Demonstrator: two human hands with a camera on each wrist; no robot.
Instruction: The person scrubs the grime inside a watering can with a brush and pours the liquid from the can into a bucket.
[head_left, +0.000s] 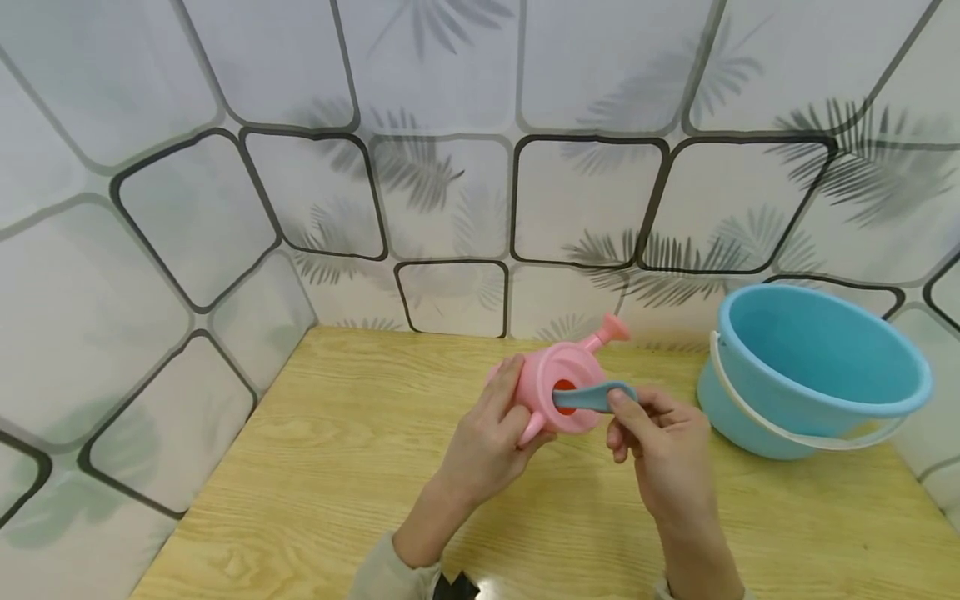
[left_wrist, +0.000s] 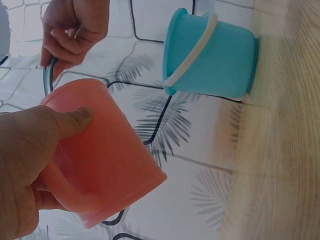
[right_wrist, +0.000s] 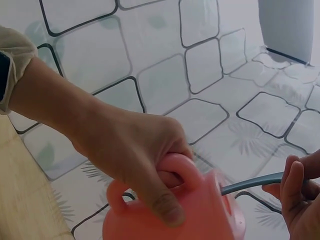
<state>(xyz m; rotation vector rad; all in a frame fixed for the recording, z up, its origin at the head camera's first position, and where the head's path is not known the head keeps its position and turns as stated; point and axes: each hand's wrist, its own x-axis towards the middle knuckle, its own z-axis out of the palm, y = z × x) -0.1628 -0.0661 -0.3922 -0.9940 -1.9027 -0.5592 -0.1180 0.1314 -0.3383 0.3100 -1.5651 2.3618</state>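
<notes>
A pink toy watering can (head_left: 531, 385) is held in my left hand (head_left: 480, 450) above the table, its round top tilted toward my right hand. In the right wrist view, the left fingers go through the can's loop handle (right_wrist: 186, 167) and the thumb lies along its side. My right hand (head_left: 675, 454) pinches the end of a blue-grey handle (head_left: 592, 397). That handle's other end enters the opening in the can's top, so whatever it carries is hidden. Something red (head_left: 564, 387) shows inside the opening. The pink spout (head_left: 603, 332) points away, up and right.
A light blue bucket (head_left: 780, 417) with a white carrying handle (head_left: 757, 417) stands on the table to the right, beyond my right hand. The wood-grain table (head_left: 337, 467) meets a patterned wall covering (head_left: 450, 200) at the back and left.
</notes>
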